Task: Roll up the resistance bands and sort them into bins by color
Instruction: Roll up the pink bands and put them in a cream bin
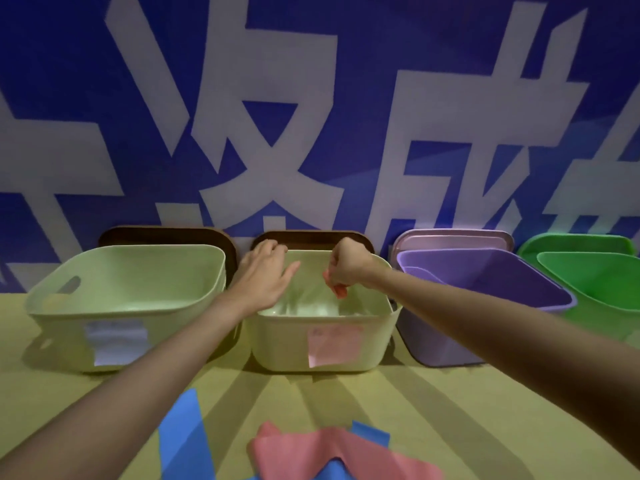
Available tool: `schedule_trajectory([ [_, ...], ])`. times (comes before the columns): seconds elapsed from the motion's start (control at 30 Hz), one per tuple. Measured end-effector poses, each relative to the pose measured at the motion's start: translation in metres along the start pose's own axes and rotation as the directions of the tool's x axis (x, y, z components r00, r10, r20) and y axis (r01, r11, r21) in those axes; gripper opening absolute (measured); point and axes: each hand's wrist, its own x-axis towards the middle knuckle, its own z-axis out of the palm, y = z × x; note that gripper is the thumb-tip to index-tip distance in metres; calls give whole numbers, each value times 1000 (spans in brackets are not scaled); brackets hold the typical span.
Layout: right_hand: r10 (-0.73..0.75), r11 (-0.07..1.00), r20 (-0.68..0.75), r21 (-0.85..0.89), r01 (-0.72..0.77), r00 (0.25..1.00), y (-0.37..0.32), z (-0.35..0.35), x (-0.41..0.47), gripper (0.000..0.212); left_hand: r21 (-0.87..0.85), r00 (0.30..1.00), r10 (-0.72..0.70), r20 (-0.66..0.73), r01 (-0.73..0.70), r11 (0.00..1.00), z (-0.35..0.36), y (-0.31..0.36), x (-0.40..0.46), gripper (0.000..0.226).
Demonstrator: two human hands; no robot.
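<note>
Pink rubber shows under the curled fingers of the right hand [346, 268] — a small rolled pink resistance band [338, 291], pinched directly above the pale green plastic bin with the pink label [322, 344]. The left hand [265, 275] lies open, fingers straight over that bin's left rim. The drop point is straight below the right hand, so I judge release comes next. Loose flat pink bands [332, 452] and blue bands [187, 434] lie on the table near the person, well behind both hands.
</note>
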Motion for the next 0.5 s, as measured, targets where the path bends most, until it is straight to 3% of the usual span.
schedule_trajectory([
  [0.17, 33, 978, -3, -206, -33, 999, 12, 22, -1, 26, -32, 993, -117, -4, 117, 993, 8, -7, 5, 54],
  [0.23, 51, 968, 23, -248, -43, 998, 19, 28, 0, 25, -44, 987, -157, 18, 158, 986, 11, -9, 6, 54],
  [0.5, 79, 972, 0, -221, -77, 997, 31, 43, 12, 27, -87, 978, -206, 8, 206, 975, 16, -13, 9, 58],
])
